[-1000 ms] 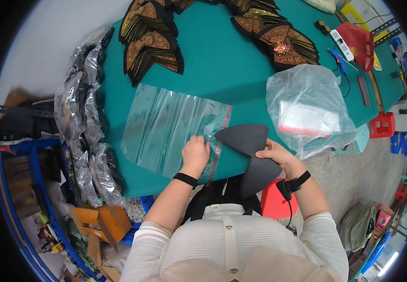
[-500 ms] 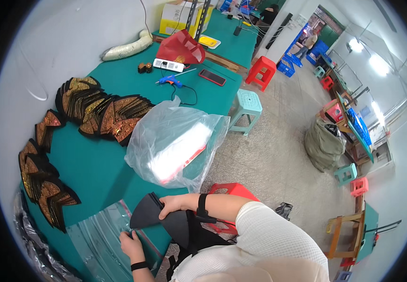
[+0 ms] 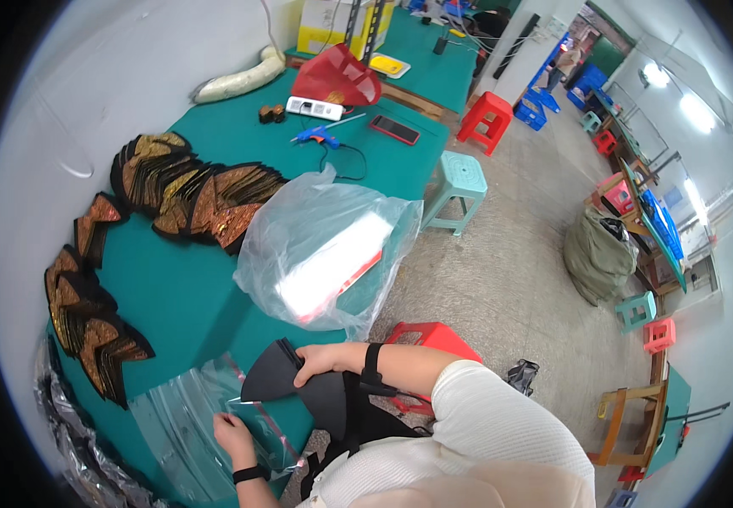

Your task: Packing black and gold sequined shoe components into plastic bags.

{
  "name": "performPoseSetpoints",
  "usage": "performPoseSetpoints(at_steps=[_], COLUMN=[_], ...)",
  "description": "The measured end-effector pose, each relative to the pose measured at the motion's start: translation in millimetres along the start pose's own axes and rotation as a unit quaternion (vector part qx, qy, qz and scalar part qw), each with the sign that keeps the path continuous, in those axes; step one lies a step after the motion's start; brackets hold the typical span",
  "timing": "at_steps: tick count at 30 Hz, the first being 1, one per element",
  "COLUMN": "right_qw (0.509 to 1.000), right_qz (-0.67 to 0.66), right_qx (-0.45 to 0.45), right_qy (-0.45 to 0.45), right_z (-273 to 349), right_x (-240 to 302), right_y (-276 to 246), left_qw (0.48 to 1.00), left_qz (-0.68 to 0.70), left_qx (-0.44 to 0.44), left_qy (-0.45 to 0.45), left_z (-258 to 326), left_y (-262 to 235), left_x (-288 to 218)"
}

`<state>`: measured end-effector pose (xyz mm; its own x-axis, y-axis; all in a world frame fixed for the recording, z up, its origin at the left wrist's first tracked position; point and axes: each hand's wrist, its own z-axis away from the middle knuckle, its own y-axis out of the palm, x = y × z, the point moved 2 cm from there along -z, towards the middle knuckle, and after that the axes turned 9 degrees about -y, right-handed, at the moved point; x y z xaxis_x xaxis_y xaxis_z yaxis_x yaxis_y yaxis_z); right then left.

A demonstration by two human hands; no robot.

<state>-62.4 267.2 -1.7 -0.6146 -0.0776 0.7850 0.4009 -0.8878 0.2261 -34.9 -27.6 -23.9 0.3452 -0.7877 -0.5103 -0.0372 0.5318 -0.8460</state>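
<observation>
Head view: I see the right hand [image 3: 322, 359] closed around a stack of black fabric pieces [image 3: 286, 381], fingers curled over the top edge and holding it just above the front edge of the green table [image 3: 205, 296]. The left hand [image 3: 232, 432] pinches the open mouth of a flat clear bag [image 3: 184, 423] with narrow, bent fingers; the bag lies on the table, its red-striped seal edge beside the fabric. The stack's lower tip sits at the bag's mouth, though I cannot tell whether it is inside. Both wrists wear black bands. Behind the hands, a large crumpled plastic sack [image 3: 324, 250] holds something white and red. Rows of black-and-gold shaped pieces [image 3: 188, 190] run along the table's left side. Farther back lie a glue gun [image 3: 320, 135], a phone [image 3: 394, 129] and a red stool [image 3: 485, 118].
</observation>
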Motion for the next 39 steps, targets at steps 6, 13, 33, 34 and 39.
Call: performPoseSetpoints(at_steps=[6,13,33,34,39], right_qw=[0.997,0.999,0.98,0.982,0.99], right_qz=[0.063,-0.011,-0.119,-0.11,-0.06], right_qx=[-0.018,0.008,0.159,0.152,0.127], right_qy=[-0.05,-0.03,-0.028,-0.018,-0.01], right_z=[2,11,-11,-11,-4], right_x=[4,32,19,19,43], right_y=[-10,-5,8,7,23], left_qw=[0.988,0.992,0.969,0.973,0.987], left_qz=[0.044,0.051,0.24,0.225,0.159], left_qx=[-0.068,-0.033,0.021,0.018,0.008], left_qy=[0.131,0.115,-0.05,-0.052,0.003], left_z=[8,16,10,11,18], left_y=[-18,-38,-49,-53,-59], left_x=[-31,-47,-35,-37,-54])
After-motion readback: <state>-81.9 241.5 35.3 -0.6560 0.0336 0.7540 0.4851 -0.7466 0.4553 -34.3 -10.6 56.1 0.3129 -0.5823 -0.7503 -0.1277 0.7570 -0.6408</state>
